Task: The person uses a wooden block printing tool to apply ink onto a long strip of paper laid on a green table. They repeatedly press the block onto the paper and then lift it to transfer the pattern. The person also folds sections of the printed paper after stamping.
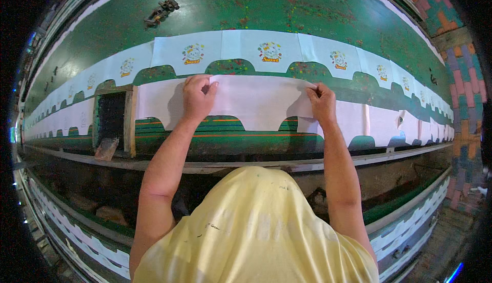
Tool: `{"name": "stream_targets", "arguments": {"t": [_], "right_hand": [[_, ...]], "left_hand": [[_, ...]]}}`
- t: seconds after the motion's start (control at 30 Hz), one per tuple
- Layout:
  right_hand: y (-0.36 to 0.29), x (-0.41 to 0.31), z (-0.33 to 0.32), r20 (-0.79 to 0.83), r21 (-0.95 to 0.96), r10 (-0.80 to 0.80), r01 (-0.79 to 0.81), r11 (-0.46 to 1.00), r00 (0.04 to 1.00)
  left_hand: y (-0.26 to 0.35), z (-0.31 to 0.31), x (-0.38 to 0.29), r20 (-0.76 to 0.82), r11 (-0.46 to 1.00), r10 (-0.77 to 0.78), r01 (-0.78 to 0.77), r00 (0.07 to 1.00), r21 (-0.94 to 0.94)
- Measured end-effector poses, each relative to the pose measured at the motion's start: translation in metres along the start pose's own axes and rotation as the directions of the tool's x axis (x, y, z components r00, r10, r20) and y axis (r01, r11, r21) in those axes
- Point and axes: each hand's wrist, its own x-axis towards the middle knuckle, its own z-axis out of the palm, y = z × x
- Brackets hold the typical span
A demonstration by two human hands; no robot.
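Between my two hands a pale pink cut fabric piece (261, 98) is stretched by its upper corners, over the near row on a long green table (246, 2). My left hand (200, 94) pinches the upper left corner between thumb and fingers. At the upper right corner, my right hand (322, 100) has the same kind of pinch. Other plain pale pieces (346, 116) lie along this row on both sides. Beyond them runs a row of white pieces, each printed with a cartoon figure and coloured lettering (270, 51).
A wooden-framed printing screen (130, 121) stands on the near row to the left, with a small flat block (107, 149) at its near edge. A dark metal clamp-like tool (161, 12) lies farther back. The table's near rail (269, 165) passes before my body.
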Motion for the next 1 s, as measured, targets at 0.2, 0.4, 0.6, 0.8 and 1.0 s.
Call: {"name": "stream_targets", "arguments": {"t": [0.2, 0.4, 0.6, 0.8, 1.0], "right_hand": [[0.012, 0.003, 0.005, -0.076, 0.023, 0.083, -0.082, 0.996, 0.994], [0.019, 0.008, 0.007, -0.069, 0.025, 0.101, -0.099, 0.995, 0.993], [0.019, 0.006, 0.002, -0.056, 0.249, 0.055, -0.04, 0.968, 0.997], [0.029, -0.004, -0.109, 0.092, -0.591, -0.23, 0.239, 0.771, 0.969], [0.068, -0.002, -0.194, 0.306, -0.756, -0.261, 0.401, 0.518, 0.915]], "left_hand": [[-0.001, 0.002, -0.002, 0.01, 0.999, -0.013, 0.013, 1.0, 0.046], [0.033, 0.0, -0.009, 0.154, 0.959, 0.171, -0.2, 0.973, 0.202], [0.117, 0.045, -0.032, 0.647, 0.899, 0.303, -0.434, 0.7, 0.049], [0.174, 0.105, -0.02, 0.722, 0.849, 0.289, -0.516, 0.629, 0.11], [0.215, 0.156, -0.006, 0.701, 0.86, 0.176, -0.454, 0.691, 0.232]]}}
